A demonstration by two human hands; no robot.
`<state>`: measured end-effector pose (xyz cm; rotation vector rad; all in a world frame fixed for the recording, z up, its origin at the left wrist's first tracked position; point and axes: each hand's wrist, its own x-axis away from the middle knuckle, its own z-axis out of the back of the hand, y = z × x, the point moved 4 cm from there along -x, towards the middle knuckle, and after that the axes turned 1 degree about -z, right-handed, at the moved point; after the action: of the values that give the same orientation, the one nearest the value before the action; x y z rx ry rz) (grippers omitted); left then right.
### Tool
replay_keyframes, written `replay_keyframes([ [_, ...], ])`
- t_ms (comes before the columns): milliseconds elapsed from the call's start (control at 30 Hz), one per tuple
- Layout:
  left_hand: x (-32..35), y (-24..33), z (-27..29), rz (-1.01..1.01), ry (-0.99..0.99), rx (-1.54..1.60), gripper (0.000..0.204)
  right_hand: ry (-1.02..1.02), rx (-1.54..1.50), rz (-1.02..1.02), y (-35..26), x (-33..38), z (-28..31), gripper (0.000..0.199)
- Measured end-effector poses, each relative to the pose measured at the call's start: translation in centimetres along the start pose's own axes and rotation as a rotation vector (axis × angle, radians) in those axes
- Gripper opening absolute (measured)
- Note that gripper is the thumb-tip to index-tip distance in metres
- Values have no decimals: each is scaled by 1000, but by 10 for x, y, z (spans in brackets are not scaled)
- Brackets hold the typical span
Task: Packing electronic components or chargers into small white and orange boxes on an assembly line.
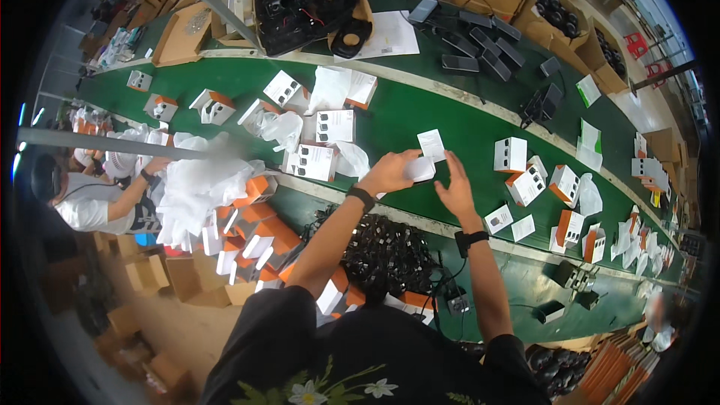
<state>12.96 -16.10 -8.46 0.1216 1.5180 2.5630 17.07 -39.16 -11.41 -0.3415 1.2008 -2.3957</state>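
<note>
My left hand [391, 171] is closed around a small white box [421, 170] over the green conveyor belt. A white flap or card [431, 145] stands up at the box's far edge; whether it is joined to the box I cannot tell. My right hand [456, 189] is just right of the box, fingers spread, with nothing visible in it. Left of my hands, white-and-orange printed cartons [335, 126] lie on the belt with white plastic bags [328, 90]. More cartons [511, 154] stand to the right, and two small white boxes [523, 228] lie nearer me.
A heap of black cables [386, 251] lies right before me, beside stacked orange-and-white cartons [259, 244]. Across the belt are black devices [491, 49] and a carton of black parts [311, 4]. At left, a co-worker [105, 195] sits by white bags [202, 187].
</note>
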Motion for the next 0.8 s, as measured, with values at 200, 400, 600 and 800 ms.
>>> replay_keyframes([
  [200,14,10,2,-24,-159,-255,51,-80,-100,4,0,22,-19,89],
  [400,30,-3,-9,-242,-79,-307,36,48,-82,110,-12,26,-8,82],
  [600,25,3,-14,-258,-28,-240,31,107,-318,-33,-2,37,-15,71],
  [800,14,14,-12,-66,89,-23,29,272,-425,-146,11,56,-31,53],
])
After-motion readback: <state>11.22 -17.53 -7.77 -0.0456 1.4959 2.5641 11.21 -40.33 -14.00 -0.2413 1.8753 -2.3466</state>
